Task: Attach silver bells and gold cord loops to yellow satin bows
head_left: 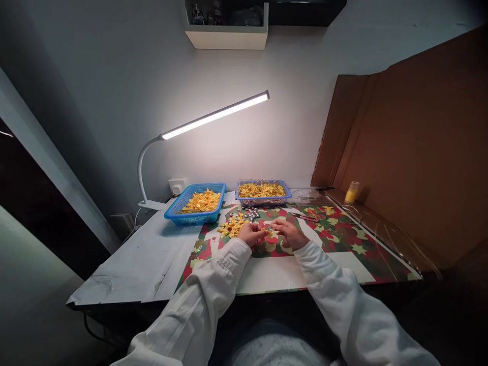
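Observation:
Both my hands are over the patterned mat (335, 236), close together with fingers pinched. My left hand (251, 234) grips a small yellow ribbon bow (269, 233), which shows at its fingertips. Facing it, my right hand (290, 234) pinches at the same spot; what lies between its fingers is too small to make out. A loose pile of yellow ribbon bows (231, 228) lies just left of my left hand. Behind that hand is a cluster of small silver beads or bells (252, 213). A pink-handled cutting tool (306, 217) rests beyond my right hand.
A blue basket (179, 219) of yellow ribbon pieces stands back left, a bluish-purple basket (263, 202) of gold cords back centre. A clamp lamp (215, 116) reaches overhead. At right are a yellow bottle (352, 192), loose cords and a tall cardboard panel (412, 147).

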A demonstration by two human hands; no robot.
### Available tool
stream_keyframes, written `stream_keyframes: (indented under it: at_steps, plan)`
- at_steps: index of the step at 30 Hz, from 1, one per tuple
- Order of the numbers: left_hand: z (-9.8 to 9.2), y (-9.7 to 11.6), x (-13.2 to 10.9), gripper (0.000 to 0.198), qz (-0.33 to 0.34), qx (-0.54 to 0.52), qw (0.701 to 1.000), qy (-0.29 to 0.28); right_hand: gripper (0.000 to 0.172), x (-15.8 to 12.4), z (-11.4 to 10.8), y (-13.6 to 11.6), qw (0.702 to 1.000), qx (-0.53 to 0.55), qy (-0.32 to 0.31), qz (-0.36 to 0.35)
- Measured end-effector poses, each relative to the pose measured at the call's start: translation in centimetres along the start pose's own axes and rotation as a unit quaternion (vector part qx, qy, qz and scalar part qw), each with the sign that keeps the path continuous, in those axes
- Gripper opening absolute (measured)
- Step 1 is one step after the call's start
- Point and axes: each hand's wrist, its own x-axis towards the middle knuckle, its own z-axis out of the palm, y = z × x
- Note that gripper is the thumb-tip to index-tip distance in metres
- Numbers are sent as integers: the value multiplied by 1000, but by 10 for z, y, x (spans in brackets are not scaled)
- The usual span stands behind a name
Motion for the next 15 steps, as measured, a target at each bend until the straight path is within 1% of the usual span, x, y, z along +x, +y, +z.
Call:
stream_keyframes:
  at_steps: [4, 7, 12, 15]
  plan:
    - [-1, -4, 3, 30, 21, 8, 1000, 8, 30, -6, -13, -24, 997, 73, -8, -29]
    - [-1, -5, 4, 29, 43, 20, 999, 22, 31, -11, -18, -41, 993, 108, -12, -45]
    - [-2, -9, 5, 28, 95, 57, 992, 68, 30, -20, -19, -64, 990, 131, -14, -54]
    - [-3, -11, 6, 24, 136, 95, 980, 108, 30, -27, -19, -78, 989, 138, -7, -61]
